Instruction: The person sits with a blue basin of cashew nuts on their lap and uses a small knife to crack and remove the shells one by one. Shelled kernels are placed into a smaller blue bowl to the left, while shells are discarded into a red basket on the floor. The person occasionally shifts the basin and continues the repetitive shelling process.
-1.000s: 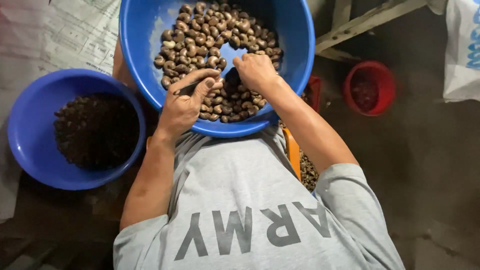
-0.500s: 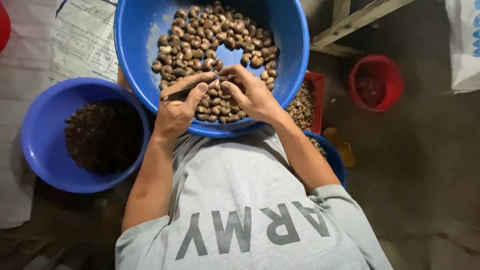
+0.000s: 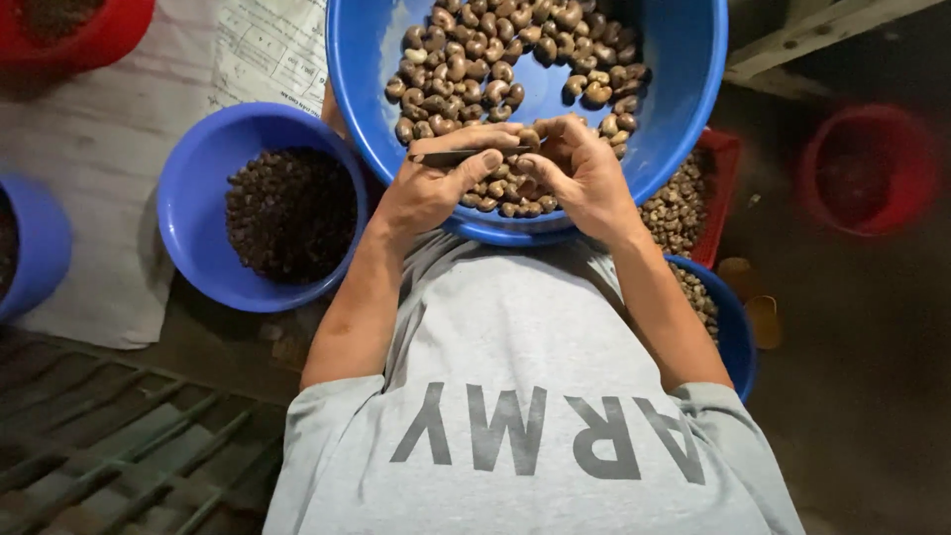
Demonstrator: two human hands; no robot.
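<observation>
— Head view: how far along, would you say?

— Early to middle, I'd judge. The basin (image 3: 693,89) holds plenty of nuts (image 3: 466,59), and the bowl (image 3: 193,198) on the left has only a dark layer.

— And the hands?

— Left hand (image 3: 428,188) is closed around a thin blade (image 3: 461,156). Right hand (image 3: 586,176) pinches one nut (image 3: 530,137) at its fingertips, touching the blade's tip, just above the heap.

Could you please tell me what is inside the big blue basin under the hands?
The big blue basin holds a heap of brown nuts, with bare blue floor amid them. The left hand and right hand cover the nearest nuts.
</observation>
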